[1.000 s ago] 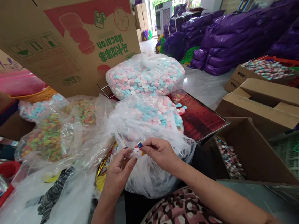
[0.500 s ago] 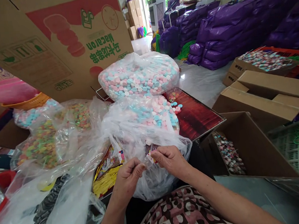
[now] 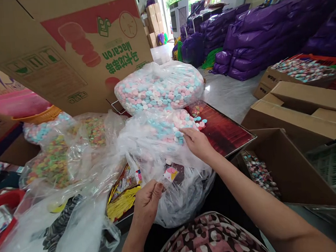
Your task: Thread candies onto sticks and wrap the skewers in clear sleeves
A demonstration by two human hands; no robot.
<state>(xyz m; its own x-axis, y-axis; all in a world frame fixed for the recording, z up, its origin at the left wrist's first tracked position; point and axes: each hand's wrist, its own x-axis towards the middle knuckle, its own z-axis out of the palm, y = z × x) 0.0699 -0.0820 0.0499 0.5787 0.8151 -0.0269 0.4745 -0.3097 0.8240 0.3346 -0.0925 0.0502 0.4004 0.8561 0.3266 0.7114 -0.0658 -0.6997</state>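
In the head view, the left hand is drawn close to the body with its wrist bent and fingers curled. It pinches the edge of a small clear packet, which lies against the front of the open candy bag. The right arm stretches forward with the palm down, and the right hand rests on the pastel candies in that bag. I cannot tell whether its fingertips grip any. A red surface lies just beside it, and a sealed bag sits behind.
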